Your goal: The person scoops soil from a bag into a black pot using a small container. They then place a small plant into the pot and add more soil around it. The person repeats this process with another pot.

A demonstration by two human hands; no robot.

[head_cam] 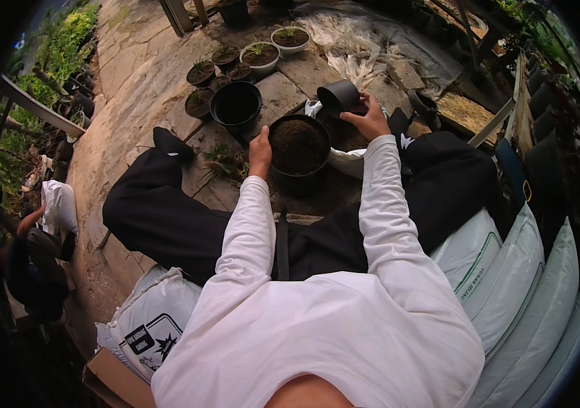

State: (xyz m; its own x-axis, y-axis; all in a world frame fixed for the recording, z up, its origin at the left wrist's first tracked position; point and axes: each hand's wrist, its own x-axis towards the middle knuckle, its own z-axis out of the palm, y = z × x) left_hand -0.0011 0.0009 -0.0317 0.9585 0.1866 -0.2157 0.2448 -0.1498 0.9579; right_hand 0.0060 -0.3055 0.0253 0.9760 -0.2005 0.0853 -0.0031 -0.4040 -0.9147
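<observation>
My left hand (260, 153) grips the left rim of a round black plastic pot (300, 178) that stands between my legs. Dark brown soil (297, 143) is heaped inside it. In my right hand (370, 118) is a smaller black pot (343, 94), tipped on its side above an open white sack (347, 162) of soil. What the small pot contains cannot be seen. Just beyond my left hand stands a black pot (236, 104) with no soil visible inside. Uprooted grassy plants (221, 160) lie on the paving left of the soil-filled pot.
Several potted seedlings (260, 55) stand beyond the pots. Crumpled clear plastic sheeting (341, 38) covers the ground at the far right. Full white sacks (509, 270) lean at my right, another printed sack (155, 316) at my left. A person (35, 265) holding a white bag (60, 204) sits far left.
</observation>
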